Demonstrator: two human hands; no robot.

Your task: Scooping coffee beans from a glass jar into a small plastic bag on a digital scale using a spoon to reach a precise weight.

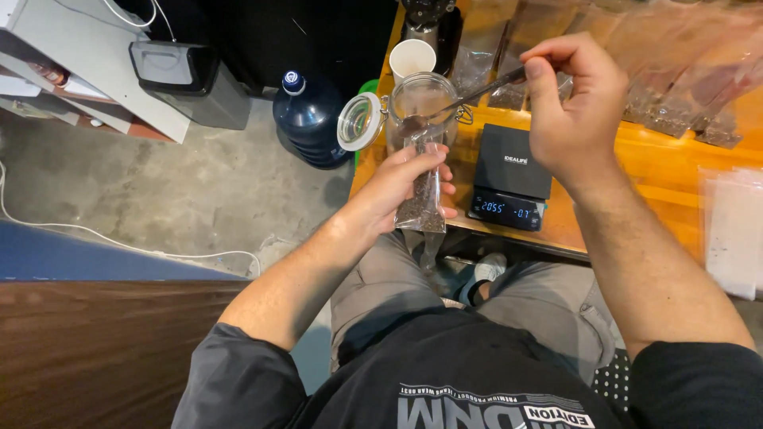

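Note:
My left hand grips a small clear plastic bag partly filled with dark granules, held upright in front of the table edge. My right hand pinches the handle of a long metal spoon; its bowl hovers right over the bag's mouth, in front of a glass clip-top jar whose lid hangs open to the left. A black digital scale with a lit display sits on the orange wooden table just right of the bag.
A white paper cup stands behind the jar. Several filled clear bags lie across the back right of the table, empty ones at the right edge. A blue water jug and a grey bin stand on the concrete floor to the left.

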